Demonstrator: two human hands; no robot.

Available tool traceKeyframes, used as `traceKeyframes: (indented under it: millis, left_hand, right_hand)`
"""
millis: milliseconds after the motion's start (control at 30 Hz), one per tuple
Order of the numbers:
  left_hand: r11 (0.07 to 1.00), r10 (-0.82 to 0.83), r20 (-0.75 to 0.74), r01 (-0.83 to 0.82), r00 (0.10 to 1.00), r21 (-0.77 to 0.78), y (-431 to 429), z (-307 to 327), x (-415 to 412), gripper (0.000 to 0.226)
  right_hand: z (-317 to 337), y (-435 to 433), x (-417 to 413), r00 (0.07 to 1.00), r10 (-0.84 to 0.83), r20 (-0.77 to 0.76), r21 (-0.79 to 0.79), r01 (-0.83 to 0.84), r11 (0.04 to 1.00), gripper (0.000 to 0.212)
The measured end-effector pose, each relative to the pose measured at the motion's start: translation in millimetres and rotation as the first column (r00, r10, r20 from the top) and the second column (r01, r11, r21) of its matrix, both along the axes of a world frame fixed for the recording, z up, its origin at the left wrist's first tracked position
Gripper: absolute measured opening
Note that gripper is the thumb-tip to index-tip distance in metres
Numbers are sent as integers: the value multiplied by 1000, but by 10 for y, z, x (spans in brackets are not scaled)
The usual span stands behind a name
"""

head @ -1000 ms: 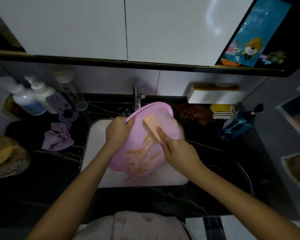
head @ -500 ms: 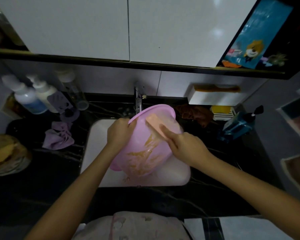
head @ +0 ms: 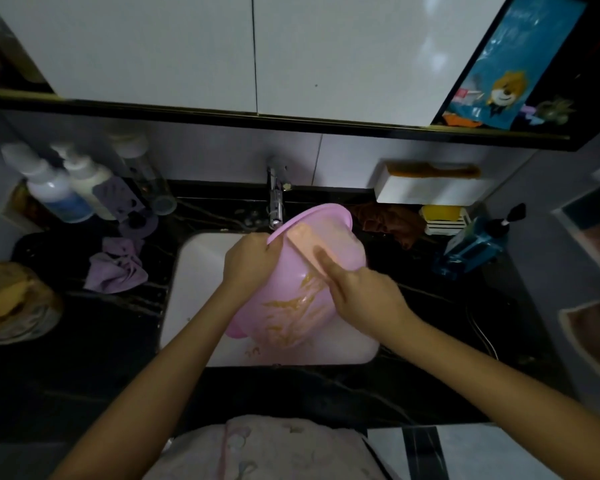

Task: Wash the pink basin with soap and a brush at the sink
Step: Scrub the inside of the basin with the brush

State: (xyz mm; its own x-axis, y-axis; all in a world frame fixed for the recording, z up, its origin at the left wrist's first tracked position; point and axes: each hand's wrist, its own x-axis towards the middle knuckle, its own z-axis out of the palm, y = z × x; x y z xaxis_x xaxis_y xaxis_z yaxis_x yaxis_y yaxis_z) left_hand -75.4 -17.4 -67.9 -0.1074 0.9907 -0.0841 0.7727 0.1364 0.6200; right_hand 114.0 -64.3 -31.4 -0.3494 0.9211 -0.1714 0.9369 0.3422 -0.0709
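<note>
Over the white sink [head: 201, 271], the left hand [head: 248, 261] is gripping the tilted pink basin [head: 340, 244]; the right hand [head: 364, 292], clamping the brush [head: 307, 245], should be scrubbing the yellow streaks firmly.

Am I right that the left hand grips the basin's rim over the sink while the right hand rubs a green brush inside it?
Not quite: the brush is pale peach-pink, not green, as the head view shows. The rest holds: the left hand grips the rim of the basin over the sink, and the right hand rubs the brush inside it.
</note>
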Motion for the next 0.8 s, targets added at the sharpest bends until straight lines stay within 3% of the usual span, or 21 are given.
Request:
traceKeyframes:
  millis: [67, 133, 200, 333, 433, 533, 600, 700, 800]
  left_hand:
    - [999, -40, 44, 40, 998, -12, -36, 1, -33, 23]
    - [993, -114, 74, 115, 991, -9, -72, 10, -99, 9]
    - [986, -166, 82, 164, 983, 31, -144, -19, -200, 9]
    - [977, -12, -42, 21, 999, 212, -460, -304, -512, 26]
    - [991, 58, 50, -64, 997, 121, -668, -558, -593, 37]
    - [985, 85, 172, -109, 981, 134, -674, -591, -462, 42]
    - [975, 90, 160, -120, 983, 186, -606, -514, -346, 35]
    - [961, 121, 94, -140, 988, 237, -481, -425, -270, 37]
    - [959, 115, 88, -134, 989, 249, -393, -392, -251, 38]
  right_hand:
    - [17, 24, 53, 1000, 1, 8, 45, -1, 999, 56]
    - [46, 238, 149, 992, -123, -5, 75, 123, 990, 53]
    - [52, 284, 131, 990, -141, -13, 76, 142, 987, 52]
    - [-11, 184, 31, 990, -128, -57, 61, 131, 989, 52]
    - [-55, 300, 150, 969, -227, -99, 8, 229, 973, 51]
    - [-38, 353, 213, 907, -339, -250, -90, 327, 941, 46]
    - [-37, 248, 106, 912, -276, -305, -80, 264, 961, 46]
    - [-43, -9, 31, 968, -81, -238, -64, 68, 996, 47]
    - [-68, 251, 311, 958, -251, -138, -47, 247, 968, 46]
